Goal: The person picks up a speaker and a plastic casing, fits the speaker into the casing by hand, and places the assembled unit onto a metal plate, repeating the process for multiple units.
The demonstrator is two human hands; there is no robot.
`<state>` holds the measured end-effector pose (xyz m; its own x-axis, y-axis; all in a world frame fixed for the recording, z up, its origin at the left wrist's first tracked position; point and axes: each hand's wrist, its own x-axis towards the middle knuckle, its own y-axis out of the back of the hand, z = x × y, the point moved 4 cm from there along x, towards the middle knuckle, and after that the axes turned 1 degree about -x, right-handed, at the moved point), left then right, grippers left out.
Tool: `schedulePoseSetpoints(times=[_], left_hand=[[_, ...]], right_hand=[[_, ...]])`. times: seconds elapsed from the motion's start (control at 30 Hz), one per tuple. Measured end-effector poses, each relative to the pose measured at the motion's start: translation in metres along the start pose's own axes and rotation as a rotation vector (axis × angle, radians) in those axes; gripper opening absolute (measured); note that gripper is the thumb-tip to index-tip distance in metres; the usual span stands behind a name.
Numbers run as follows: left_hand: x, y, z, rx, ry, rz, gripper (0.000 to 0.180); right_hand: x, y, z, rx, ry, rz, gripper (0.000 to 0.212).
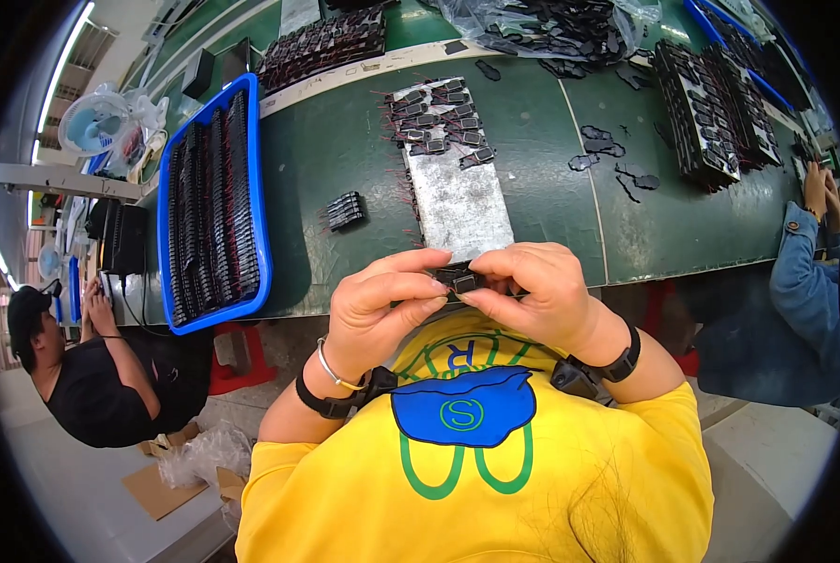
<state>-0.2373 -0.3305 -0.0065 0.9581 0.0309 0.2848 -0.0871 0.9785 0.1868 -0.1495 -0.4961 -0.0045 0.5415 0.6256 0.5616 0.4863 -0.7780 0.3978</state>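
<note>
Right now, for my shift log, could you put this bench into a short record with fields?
Left hand: pinching one side of a small black part
Right hand: pinching its other side
Board: pale, on the green table, wired parts on its far end
Blue tray: left of the board, holding dark rows
Small stack: between tray and board
Loose pieces: flat, black, right of the board
Others: person in black at left; denim sleeve at right
</note>
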Motion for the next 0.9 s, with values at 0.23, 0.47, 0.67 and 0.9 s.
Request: schedulePoseSetpoints(times=[0.23, 0.47, 0.67, 0.9], left_hand=[[0.000, -0.001, 0.001, -0.001, -0.018, -0.011, 0.018], [-0.001, -0.002, -0.005, -0.022, 0.031, 0.003, 0.014], [-0.003, -0.003, -0.008, -0.126, 0.152, 0.060, 0.014], [-0.004, -0.008, -0.007, -0.213, 0.221, 0.047, 0.019]], right_hand=[[-0.001, 0.000, 0.001, 0.000, 0.029, 0.005, 0.024], [-0.001, 0.000, -0.001, -0.037, 0.089, -0.004, 0.027], [-0.002, -0.001, -0.002, -0.051, 0.123, -0.015, 0.028], [-0.002, -0.003, -0.001, -0.062, 0.153, -0.010, 0.028]])
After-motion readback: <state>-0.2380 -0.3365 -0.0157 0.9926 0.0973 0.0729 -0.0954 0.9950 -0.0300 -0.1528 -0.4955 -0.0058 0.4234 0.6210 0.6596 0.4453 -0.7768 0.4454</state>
